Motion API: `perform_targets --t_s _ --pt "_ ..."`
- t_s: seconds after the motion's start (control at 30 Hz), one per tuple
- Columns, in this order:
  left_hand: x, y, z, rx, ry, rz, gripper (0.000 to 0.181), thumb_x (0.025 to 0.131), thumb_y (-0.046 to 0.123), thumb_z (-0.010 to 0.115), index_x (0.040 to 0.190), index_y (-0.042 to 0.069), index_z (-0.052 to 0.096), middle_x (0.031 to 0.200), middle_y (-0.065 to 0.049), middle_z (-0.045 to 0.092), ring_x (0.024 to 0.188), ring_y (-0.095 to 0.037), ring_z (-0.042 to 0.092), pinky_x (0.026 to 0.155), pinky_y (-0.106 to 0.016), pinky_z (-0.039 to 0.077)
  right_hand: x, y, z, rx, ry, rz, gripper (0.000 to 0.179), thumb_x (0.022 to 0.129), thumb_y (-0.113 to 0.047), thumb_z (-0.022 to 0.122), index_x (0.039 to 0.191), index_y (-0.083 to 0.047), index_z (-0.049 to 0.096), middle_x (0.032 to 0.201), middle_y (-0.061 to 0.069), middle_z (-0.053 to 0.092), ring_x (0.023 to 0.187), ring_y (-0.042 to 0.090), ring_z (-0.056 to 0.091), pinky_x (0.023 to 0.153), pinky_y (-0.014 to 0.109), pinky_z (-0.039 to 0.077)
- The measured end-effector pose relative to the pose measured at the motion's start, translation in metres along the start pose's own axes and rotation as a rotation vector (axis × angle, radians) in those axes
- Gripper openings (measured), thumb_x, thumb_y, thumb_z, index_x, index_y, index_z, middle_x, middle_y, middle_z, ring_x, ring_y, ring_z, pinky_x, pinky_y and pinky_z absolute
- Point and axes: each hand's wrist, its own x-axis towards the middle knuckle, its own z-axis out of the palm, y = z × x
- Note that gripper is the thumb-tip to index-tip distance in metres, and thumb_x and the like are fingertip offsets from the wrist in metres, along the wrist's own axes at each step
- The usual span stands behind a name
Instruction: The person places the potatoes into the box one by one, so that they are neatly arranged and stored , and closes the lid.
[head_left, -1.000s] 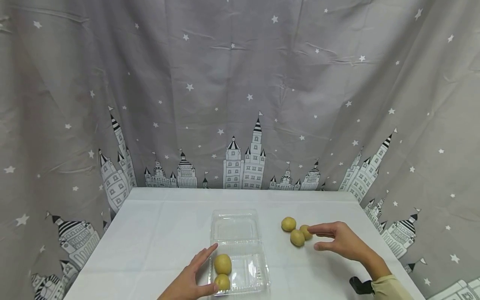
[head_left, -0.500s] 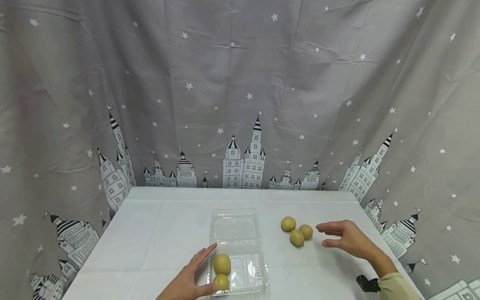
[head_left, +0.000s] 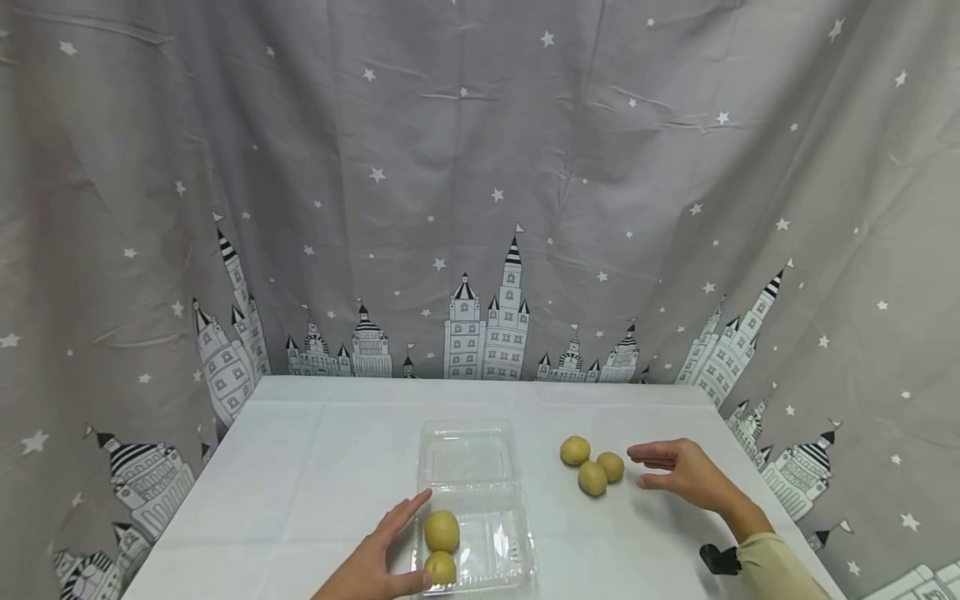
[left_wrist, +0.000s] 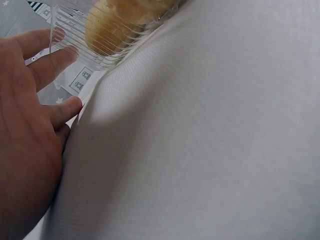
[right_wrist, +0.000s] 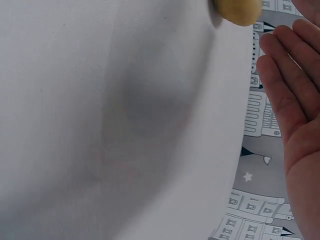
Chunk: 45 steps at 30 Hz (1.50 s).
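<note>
A clear plastic clamshell container (head_left: 495,542) lies with its lid folded back on the table. Two yellow-brown potatoes (head_left: 442,531) sit one behind the other along its left side. Beside that side is my left hand (head_left: 378,554), fingers extended and thumb at the front corner by the nearer potato. In the left wrist view its fingertips are at the ribbed container wall (left_wrist: 112,50). Three more potatoes (head_left: 592,479) lie grouped right of the container. My right hand (head_left: 686,477) hovers just right of them, holding nothing, its fingers straight and thumb apart; a potato (right_wrist: 240,11) shows beyond its fingertips.
A white cloth covers the table (head_left: 337,450). Behind it hangs a grey curtain (head_left: 480,125) printed with castles and stars. A small black object (head_left: 720,559) is at the right wrist, beside the beige sleeve (head_left: 776,567).
My right hand has drawn back to the right from the three potatoes, then shifted very slightly left again. The left hand, container and potatoes have stayed in place.
</note>
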Motion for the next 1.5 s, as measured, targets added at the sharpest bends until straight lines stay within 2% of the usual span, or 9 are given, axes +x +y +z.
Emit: perform_targets --t_s 0.33,0.6,0.83,1.0,1.17,1.4,1.5 --pt "-0.001 0.001 -0.003 0.017 -0.003 0.021 0.102 0.087 0.038 0.090 0.173 0.030 0.035 0.178 -0.028 0.028 0.161 -0.068 0.014 0.111 -0.096 0.021 0.012 0.015 0.014 0.031 0.012 -0.017 0.053 0.093 -0.015 0.088 0.137 0.008 0.070 0.138 0.026 0.074 0.127 0.046 0.072 0.107 0.046 0.060" --pt "0.000 0.000 -0.001 0.019 -0.002 0.046 0.102 0.087 0.037 0.090 0.173 0.030 0.036 0.178 -0.027 0.029 0.161 -0.068 0.013 0.113 -0.095 0.019 0.017 0.017 0.025 0.070 0.025 -0.015 0.056 0.093 -0.016 0.089 0.138 0.009 0.069 0.138 0.027 0.073 0.127 0.044 0.073 0.106 0.046 0.060" --pt "0.000 0.003 0.001 0.015 0.004 -0.003 0.102 0.085 0.042 0.091 0.172 0.032 0.038 0.178 -0.026 0.030 0.162 -0.066 0.014 0.115 -0.094 0.018 0.020 0.018 0.028 0.096 0.041 0.024 0.057 0.091 -0.016 0.090 0.139 0.008 0.069 0.140 0.026 0.072 0.129 0.042 0.073 0.108 0.043 0.059" --pt "0.001 0.003 0.003 0.020 0.003 0.006 0.103 0.085 0.041 0.091 0.172 0.029 0.037 0.177 -0.027 0.030 0.162 -0.066 0.014 0.114 -0.094 0.019 0.021 0.020 0.032 0.117 0.040 0.031 0.056 0.091 -0.012 0.090 0.139 0.010 0.068 0.139 0.027 0.073 0.128 0.044 0.073 0.106 0.043 0.060" --pt "0.001 0.004 0.003 0.021 0.009 0.000 0.102 0.085 0.042 0.091 0.172 0.030 0.038 0.177 -0.026 0.031 0.162 -0.065 0.014 0.114 -0.094 0.019 0.023 0.020 0.035 0.124 0.052 0.044 0.055 0.091 -0.012 0.090 0.138 0.008 0.070 0.137 0.026 0.074 0.126 0.043 0.074 0.104 0.041 0.062" --pt "-0.001 0.005 0.002 0.010 0.012 -0.005 0.102 0.085 0.041 0.091 0.172 0.030 0.038 0.178 -0.025 0.030 0.162 -0.066 0.012 0.115 -0.094 0.017 0.022 0.025 0.038 0.059 0.087 0.045 0.051 0.093 -0.019 0.089 0.136 0.003 0.073 0.133 0.020 0.078 0.121 0.029 0.078 0.101 0.029 0.063" --pt "-0.001 0.004 0.001 0.006 0.008 -0.020 0.101 0.086 0.041 0.091 0.172 0.033 0.038 0.178 -0.025 0.029 0.163 -0.065 0.013 0.114 -0.095 0.018 0.019 0.024 0.038 0.052 0.106 0.044 0.049 0.094 -0.018 0.088 0.135 0.003 0.074 0.133 0.021 0.077 0.121 0.031 0.078 0.101 0.031 0.063"
